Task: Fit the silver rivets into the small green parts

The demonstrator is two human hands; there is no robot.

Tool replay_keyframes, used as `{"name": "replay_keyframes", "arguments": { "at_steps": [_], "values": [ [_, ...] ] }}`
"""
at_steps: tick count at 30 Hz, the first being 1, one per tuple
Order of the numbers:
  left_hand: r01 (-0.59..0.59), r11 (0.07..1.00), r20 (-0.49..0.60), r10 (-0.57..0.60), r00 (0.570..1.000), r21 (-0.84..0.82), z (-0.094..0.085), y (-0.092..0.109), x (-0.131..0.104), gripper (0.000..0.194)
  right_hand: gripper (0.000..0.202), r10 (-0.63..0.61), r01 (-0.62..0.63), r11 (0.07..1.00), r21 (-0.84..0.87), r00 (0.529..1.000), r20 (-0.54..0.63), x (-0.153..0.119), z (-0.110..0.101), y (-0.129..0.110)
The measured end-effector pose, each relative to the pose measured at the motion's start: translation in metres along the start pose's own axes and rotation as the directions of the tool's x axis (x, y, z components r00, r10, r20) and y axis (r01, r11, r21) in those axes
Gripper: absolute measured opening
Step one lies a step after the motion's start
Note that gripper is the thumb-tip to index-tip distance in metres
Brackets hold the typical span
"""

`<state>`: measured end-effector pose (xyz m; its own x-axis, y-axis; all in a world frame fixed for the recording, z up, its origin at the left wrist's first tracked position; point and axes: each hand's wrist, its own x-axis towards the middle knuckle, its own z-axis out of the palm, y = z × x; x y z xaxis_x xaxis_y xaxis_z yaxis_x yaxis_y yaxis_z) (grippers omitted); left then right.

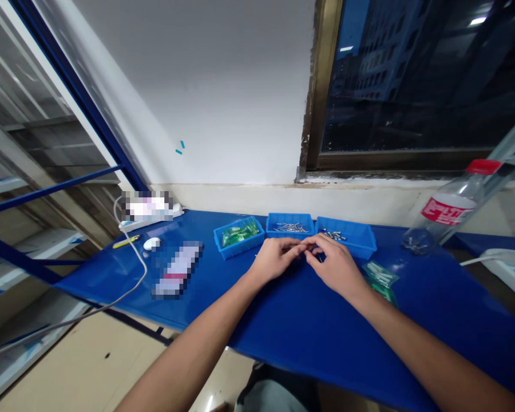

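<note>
Over the blue table, my left hand (pixel 274 258) and my right hand (pixel 333 264) meet with their fingertips pinched together. Whatever lies between the fingertips is too small and covered to make out. Just beyond them stand three blue bins. The left bin (pixel 242 249) holds green plastic packets (pixel 240 230). Long thin silver metal pieces, like nails or screws (pixel 290 228), fill the middle bin (pixel 278 218). In the right bin (pixel 360 243) lie shorter metal pieces (pixel 335 235), partly hidden behind my right hand. Clear and green plastic packets (pixel 380 277) rest beside my right wrist.
A bottle (pixel 448 209) with a red cap leans at the back right. On the left are a blurred-out flat item (pixel 179 270), a white round object (pixel 151 244), a yellow cutter (pixel 126 241) and a power strip (pixel 154 217) with a cable (pixel 143 269) crossing the table edge.
</note>
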<state>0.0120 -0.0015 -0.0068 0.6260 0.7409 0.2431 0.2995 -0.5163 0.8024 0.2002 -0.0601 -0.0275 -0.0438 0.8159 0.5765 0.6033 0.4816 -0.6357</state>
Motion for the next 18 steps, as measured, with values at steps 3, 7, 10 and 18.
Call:
{"name": "replay_keyframes", "arguments": {
  "at_steps": [3,7,10,18],
  "values": [
    [0.003,1.000,-0.019,-0.004,1.000,-0.022,0.0009,-0.0071,0.0017,0.027,0.016,0.080,-0.078,0.994,0.077,0.996,-0.033,-0.0008,0.0018,-0.0001],
    [-0.011,1.000,-0.039,0.012,0.999,0.029,0.0023,-0.0117,0.0023,0.018,0.013,0.160,-0.157,0.981,0.115,0.987,-0.022,-0.0016,0.0027,-0.0003],
    [0.011,1.000,-0.056,-0.011,0.998,0.000,0.0036,-0.0113,0.0013,0.035,0.013,0.167,-0.165,0.980,0.111,0.986,-0.013,-0.0019,0.0034,0.0001],
    [-0.079,0.996,-0.093,0.082,0.992,0.032,0.0024,-0.0067,-0.0004,0.049,0.016,-0.029,0.029,0.995,-0.095,1.000,0.002,0.0010,-0.0024,0.0012]
  ]
}}
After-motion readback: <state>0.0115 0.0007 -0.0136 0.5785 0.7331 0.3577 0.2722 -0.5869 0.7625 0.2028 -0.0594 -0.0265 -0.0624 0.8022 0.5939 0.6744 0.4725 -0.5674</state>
